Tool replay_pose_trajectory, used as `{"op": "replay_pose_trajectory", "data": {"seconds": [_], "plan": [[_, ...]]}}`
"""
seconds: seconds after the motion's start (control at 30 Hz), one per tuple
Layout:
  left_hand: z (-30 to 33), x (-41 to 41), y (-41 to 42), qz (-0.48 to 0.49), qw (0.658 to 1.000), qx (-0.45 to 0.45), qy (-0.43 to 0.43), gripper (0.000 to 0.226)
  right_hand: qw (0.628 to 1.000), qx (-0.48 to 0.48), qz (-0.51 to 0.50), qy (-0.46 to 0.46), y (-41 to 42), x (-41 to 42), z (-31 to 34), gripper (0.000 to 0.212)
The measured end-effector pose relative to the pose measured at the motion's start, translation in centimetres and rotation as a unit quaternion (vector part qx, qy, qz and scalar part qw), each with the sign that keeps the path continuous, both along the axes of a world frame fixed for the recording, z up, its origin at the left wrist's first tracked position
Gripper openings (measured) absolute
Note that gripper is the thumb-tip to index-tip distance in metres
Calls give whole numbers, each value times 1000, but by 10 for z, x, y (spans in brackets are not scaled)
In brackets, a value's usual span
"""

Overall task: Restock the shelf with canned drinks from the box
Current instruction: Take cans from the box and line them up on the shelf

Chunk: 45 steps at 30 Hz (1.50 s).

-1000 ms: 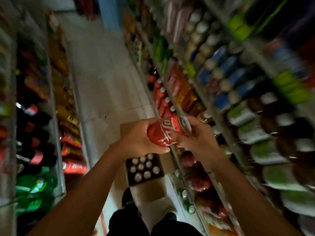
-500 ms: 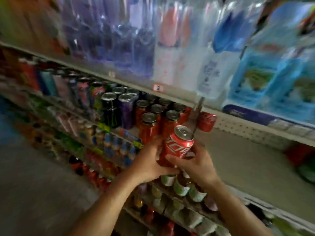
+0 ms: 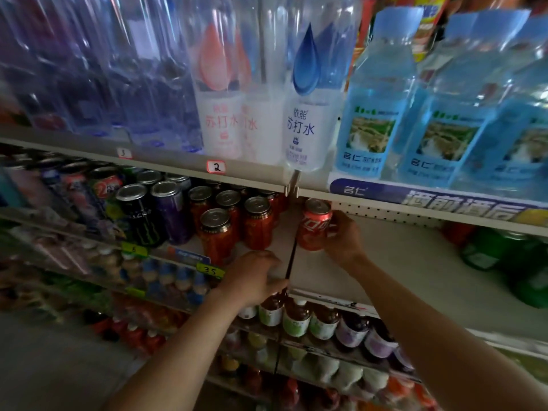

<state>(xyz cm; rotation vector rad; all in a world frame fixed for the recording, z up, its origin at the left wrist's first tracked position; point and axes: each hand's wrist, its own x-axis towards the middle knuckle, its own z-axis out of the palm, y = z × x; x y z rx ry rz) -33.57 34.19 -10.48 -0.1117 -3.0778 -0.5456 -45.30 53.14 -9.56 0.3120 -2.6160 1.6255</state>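
I read my right hand (image 3: 344,241) as wrapped around the red cola can (image 3: 314,225), fingers curled behind it, holding it upright on or just above the shelf (image 3: 385,280); contact with the deck cannot be confirmed. My left hand (image 3: 255,277) holds nothing, fingers loosely bent at the shelf's front lip beside the thin black divider (image 3: 292,256). Progress: I see only this one cola can in the bay, so I judge restocking as barely begun. The box is not in view. Clearance: wide bare deck to the right up to the green cans (image 3: 489,250); orange-red cans (image 3: 258,223) crowd just left of the divider; the upper shelf edge (image 3: 385,203) sits close above the can top.
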Motion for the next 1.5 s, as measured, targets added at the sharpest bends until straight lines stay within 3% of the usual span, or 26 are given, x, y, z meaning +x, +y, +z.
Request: {"op": "replay_pose_trajectory", "data": {"seconds": [0.83,0.97,1.03,1.1,1.17,1.23,1.3,1.37,1.5], "plan": [[-9,-7,-3,-8,1000,-25,-14,61,998,29,-44,-44,-9,-16,-21,59],[-2,2,-4,-8,1000,21,-6,62,995,29,-61,-70,-8,-10,-12,79],[-3,13,-7,-7,995,66,71,55,994,37,-99,-2,-5,15,7,86],[-13,31,-13,23,977,91,191,40,985,26,-110,129,-7,61,26,66],[-28,53,-20,71,951,131,269,23,963,-18,-32,265,-16,116,36,34],[-59,81,-29,137,939,148,279,16,940,-51,137,307,-35,159,21,17],[-114,119,-40,225,936,179,202,21,927,-23,301,222,-61,187,-28,14],[-167,156,-46,326,916,216,91,23,913,40,396,88,-80,203,-81,14],[-271,260,-31,480,821,298,-87,37,804,241,512,-180,-102,225,-223,28]]}}
